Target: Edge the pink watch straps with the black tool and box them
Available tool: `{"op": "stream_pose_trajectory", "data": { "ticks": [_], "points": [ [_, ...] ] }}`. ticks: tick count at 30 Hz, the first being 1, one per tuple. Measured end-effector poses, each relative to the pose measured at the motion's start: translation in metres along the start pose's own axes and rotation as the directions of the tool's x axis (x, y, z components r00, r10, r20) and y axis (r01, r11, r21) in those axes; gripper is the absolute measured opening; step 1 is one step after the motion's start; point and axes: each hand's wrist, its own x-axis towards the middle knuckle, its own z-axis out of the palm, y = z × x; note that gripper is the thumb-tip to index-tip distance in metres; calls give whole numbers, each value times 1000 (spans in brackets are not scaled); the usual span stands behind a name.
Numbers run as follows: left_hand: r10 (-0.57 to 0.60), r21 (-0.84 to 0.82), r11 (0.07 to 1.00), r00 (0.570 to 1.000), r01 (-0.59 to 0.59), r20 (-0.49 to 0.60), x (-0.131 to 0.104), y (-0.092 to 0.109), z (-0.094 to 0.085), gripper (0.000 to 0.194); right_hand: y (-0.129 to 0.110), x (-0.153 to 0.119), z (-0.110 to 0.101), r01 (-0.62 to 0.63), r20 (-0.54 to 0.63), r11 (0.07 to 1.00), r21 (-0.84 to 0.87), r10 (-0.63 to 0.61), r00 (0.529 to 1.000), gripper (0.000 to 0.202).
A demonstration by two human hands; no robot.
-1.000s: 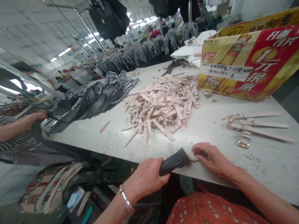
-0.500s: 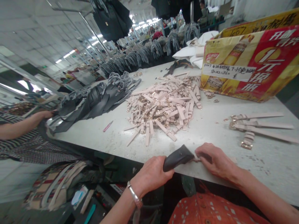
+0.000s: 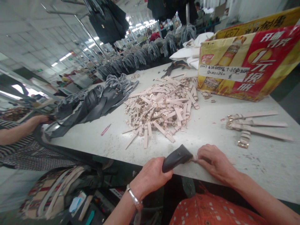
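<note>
My left hand (image 3: 150,174), with a bracelet at its wrist, is closed around a flat black handle-like piece (image 3: 177,158) at the table's front edge. Its far end points to the right. There it meets a small pale pink strap piece (image 3: 194,159), which the fingers of my right hand (image 3: 215,162) pinch. My right hand covers most of that piece. Beyond my hands lies a heap of pale pink straps with gold buckles (image 3: 161,107). Several buckled straps (image 3: 257,124) are set apart on the right, beside a short coiled strap (image 3: 244,138).
A yellow and red carton (image 3: 234,65) stands at the back right, with loose buckles (image 3: 207,95) before it. Dark grey bag pieces (image 3: 93,106) are piled on the left, where a co-worker's hand (image 3: 43,119) touches them. A pink-handled tool (image 3: 106,129) lies on the white table (image 3: 93,143).
The view has shifted slightly. My right fingers have drawn a little away from the black piece, and more of the pink strap piece shows between them. My left grip is unchanged.
</note>
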Motion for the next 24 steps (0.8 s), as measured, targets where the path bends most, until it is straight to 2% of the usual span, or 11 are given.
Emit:
{"op": "stream_pose_trajectory", "data": {
  "ticks": [6, 11, 16, 24],
  "points": [
    [16, 67, 998, 999, -13, -37, -5, -1, -1, 24, 0, 2, 0, -59, 2, 997, 50, 59, 998, 17],
    [64, 160, 985, 997, -57, -41, -13, 12, -11, 24, -4, 1, 2, -82, 8, 996, 38, 82, 997, 19],
    [138, 302, 945, 990, -125, -20, -13, 26, -14, 21, -3, -5, 5, -53, 7, 998, 38, 53, 999, 16],
    [120, 402, 908, 993, -116, 16, -14, 38, -21, 20, -1, -13, 1, -32, -47, 999, 14, 32, 998, 14]
  ]
}}
